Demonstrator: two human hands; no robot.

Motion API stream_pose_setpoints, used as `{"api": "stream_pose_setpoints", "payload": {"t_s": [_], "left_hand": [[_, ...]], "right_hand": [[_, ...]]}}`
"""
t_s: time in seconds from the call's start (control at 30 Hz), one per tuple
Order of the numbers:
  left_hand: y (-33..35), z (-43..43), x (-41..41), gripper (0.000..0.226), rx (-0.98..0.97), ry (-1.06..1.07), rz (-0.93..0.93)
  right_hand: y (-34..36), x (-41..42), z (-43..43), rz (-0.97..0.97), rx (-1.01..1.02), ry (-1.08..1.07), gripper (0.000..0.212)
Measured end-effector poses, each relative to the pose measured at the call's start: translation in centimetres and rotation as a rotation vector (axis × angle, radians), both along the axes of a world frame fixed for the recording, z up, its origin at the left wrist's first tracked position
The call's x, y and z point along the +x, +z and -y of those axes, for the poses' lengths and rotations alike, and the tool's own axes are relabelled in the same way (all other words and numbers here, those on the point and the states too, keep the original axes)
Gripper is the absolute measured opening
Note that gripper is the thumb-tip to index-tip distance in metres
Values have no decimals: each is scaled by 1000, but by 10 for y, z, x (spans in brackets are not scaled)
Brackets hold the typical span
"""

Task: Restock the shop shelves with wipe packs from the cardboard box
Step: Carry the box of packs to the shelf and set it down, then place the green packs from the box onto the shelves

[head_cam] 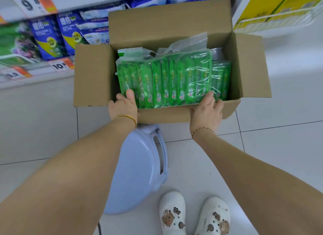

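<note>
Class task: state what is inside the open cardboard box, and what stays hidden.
Inside the cardboard box: a clear-wrapped bundle of green wipe packs, gripped by the left hand and right hand, with more packs behind. Anything beneath is covered.

The fingers of the left hand (125, 103) and right hand (207, 110) are hidden behind the green wipe bundle (164, 79). The bundle hides the cardboard box (248, 66) floor. Far left, the shelves (35, 75) are blurred and cut off, their price tags (59, 66) partly unreadable.
</note>
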State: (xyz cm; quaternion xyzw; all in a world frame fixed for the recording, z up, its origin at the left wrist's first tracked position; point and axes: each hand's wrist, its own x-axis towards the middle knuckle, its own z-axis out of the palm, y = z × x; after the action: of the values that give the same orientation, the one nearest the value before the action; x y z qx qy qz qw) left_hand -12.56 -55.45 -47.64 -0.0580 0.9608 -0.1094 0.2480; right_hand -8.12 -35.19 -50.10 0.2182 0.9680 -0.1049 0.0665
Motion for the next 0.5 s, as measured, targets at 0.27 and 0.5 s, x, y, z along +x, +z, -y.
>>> {"api": "stream_pose_setpoints", "payload": {"t_s": [0.27,0.5], "left_hand": [[100,33,-7,43,266,193,150],[191,41,-33,45,427,324,258]], "right_hand": [[103,-24,29,583,-41,-76,53],[199,-57,84,854,-266,5,28]]}}
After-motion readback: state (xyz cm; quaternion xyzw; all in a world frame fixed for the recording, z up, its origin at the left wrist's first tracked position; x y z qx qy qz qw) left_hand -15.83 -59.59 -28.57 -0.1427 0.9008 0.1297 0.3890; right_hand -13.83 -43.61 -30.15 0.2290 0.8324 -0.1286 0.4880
